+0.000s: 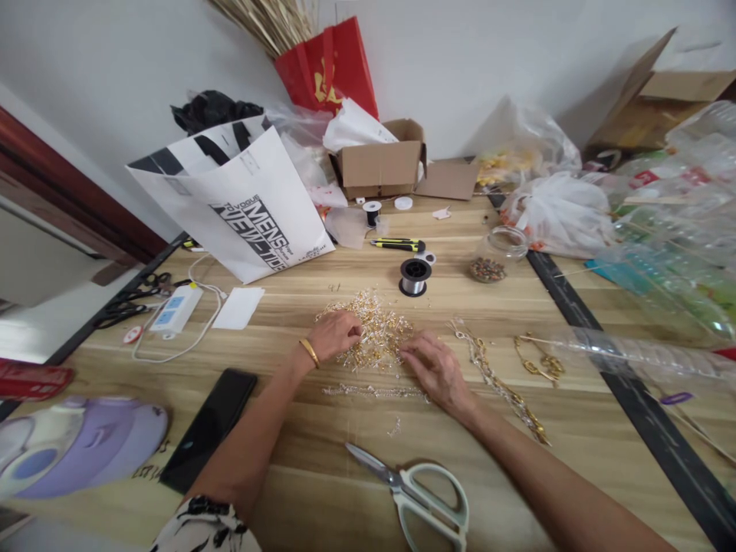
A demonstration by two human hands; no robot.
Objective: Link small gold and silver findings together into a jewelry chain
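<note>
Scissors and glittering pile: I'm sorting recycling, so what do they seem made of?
Scissors: the blades look like smooth metal, from their grey sheen; the handles, smooth and pale, are probably plastic. Glittering pile: gold- and silver-toned shiny bits, perhaps metal or coated plastic; too small to tell.

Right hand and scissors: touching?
Apart. The head view shows bare tabletop between the right hand and the scissors, which lie nearer the wearer.

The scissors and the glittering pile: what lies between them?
In the head view, a silvery strand near the pile, then a shiny bit nearer the scissors.
</note>
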